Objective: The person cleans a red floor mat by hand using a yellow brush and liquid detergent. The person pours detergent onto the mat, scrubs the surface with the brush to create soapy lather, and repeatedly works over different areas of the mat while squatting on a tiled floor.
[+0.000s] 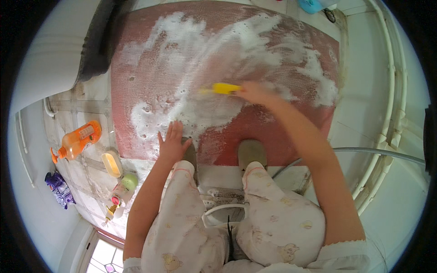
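Note:
A red mat (pixel 218 150) covered in white suds (pixel 184 37) lies on the tiled floor in front of me. My right hand (pixel 252 91) grips a yellow brush (pixel 226 88) against the soapy middle of the mat; hand and brush are blurred, and the bristle side is not clear. My left hand (pixel 173 141) rests palm down on the foam near the mat's near edge, fingers spread, with nothing in it. It is right beside my left slipper (pixel 189 153). My right slipper (pixel 252 154) stands on the mat's near edge.
On the floor at left lie an orange pump bottle (pixel 76 140), a small yellow tub (pixel 112 164), a green-and-clear pump bottle (pixel 123 189) and a purple packet (pixel 60 189). A grey hose (pixel 375 152) runs in from the right, by white wall pipes (pixel 389 102). A blue container (pixel 310 5) stands at the top.

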A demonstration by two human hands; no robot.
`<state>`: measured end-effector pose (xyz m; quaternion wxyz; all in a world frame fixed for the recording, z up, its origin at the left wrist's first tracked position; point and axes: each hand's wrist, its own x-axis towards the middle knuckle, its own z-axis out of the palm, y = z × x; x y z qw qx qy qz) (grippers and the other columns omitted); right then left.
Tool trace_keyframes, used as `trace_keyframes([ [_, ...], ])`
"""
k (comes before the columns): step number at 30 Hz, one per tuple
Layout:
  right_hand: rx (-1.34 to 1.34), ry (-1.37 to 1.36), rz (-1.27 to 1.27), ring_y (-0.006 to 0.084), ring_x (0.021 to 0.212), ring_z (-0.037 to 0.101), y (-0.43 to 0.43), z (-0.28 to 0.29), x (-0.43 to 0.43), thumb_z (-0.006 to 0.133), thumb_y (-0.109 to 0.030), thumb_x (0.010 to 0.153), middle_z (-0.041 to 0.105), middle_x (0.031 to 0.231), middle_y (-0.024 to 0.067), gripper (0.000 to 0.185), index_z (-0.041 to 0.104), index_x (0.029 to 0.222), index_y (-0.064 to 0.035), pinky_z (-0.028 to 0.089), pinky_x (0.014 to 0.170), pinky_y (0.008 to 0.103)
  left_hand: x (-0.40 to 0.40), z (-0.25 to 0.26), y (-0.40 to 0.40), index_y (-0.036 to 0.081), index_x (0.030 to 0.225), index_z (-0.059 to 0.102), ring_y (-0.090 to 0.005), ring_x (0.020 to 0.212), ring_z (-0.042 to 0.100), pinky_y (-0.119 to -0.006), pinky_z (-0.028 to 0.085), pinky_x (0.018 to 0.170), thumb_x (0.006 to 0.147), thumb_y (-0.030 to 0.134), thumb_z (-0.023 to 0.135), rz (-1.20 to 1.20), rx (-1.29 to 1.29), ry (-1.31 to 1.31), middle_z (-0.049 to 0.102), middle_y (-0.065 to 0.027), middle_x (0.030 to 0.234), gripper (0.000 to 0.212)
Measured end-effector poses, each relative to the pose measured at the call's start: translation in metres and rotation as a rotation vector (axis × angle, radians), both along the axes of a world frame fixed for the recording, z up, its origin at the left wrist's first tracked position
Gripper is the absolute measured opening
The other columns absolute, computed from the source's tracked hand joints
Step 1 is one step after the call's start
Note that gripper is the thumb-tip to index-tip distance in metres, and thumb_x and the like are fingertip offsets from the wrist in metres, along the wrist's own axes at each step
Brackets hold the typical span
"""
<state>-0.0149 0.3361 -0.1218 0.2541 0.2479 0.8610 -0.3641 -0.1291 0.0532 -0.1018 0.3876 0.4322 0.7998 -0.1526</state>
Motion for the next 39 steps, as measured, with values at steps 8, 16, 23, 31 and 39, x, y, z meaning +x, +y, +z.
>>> trace_keyframes([
  [8, 0.138, -0.144, -0.007, 0.0242, 0.060, 0.052, 0.055, -0.006, 0.109, 0.047, -0.033, 0.080, 0.054, 0.065, 0.0156, 0.036, 0.056, 0.080, 0.0011, 0.040, 0.057, 0.0375, 0.000, -0.010, -0.004, 0.010, 0.130, 0.018, -0.0202, 0.126, 0.013, -0.053, 0.012, 0.097, 0.080, 0.049, 0.037, -0.028, 0.141, 0.042, 0.016, -0.0064, 0.136, 0.066],
  [16, 0.027, -0.206, -0.023, 0.0283, 0.068, 0.055, -0.044, -0.004, -0.021, 0.044, -0.042, 0.079, 0.057, 0.074, 0.0137, 0.040, 0.058, 0.085, -0.0050, 0.043, 0.064, 0.0387, -0.003, -0.002, -0.007, 0.011, 0.131, 0.016, -0.0196, 0.126, 0.012, -0.052, 0.011, 0.098, 0.080, 0.048, 0.036, 0.004, 0.087, 0.021, 0.014, -0.0048, 0.137, 0.066],
  [23, 0.138, -0.138, -0.487, 0.0222, 0.057, 0.052, 0.074, -0.013, 0.139, 0.048, -0.039, 0.078, 0.054, 0.063, 0.0131, 0.041, 0.058, 0.083, 0.0004, 0.042, 0.056, 0.0352, -0.003, -0.002, 0.001, 0.012, 0.132, 0.011, -0.0216, 0.127, 0.010, -0.053, 0.010, 0.097, 0.080, 0.049, 0.038, -0.021, 0.067, -0.020, 0.010, -0.0061, 0.138, 0.069],
  [31, 0.050, -0.153, 0.052, 0.0284, 0.078, 0.057, -0.045, 0.005, -0.056, 0.046, -0.043, 0.076, 0.059, 0.083, 0.0156, 0.044, 0.058, 0.090, -0.0029, 0.044, 0.069, 0.0387, -0.004, -0.005, -0.005, 0.011, 0.130, 0.018, -0.0195, 0.126, 0.013, -0.052, 0.010, 0.098, 0.080, 0.049, 0.037, -0.015, 0.084, 0.021, 0.016, -0.0045, 0.136, 0.066],
  [39, 0.169, -0.241, -0.313, 0.0281, 0.070, 0.057, 0.062, 0.012, -0.005, 0.045, -0.042, 0.079, 0.058, 0.076, 0.0169, 0.042, 0.058, 0.087, -0.0024, 0.044, 0.064, 0.0396, 0.001, -0.009, -0.002, 0.013, 0.131, 0.016, -0.0199, 0.126, 0.013, -0.053, 0.010, 0.097, 0.080, 0.049, 0.038, -0.027, 0.120, 0.022, 0.015, -0.0042, 0.137, 0.066],
])
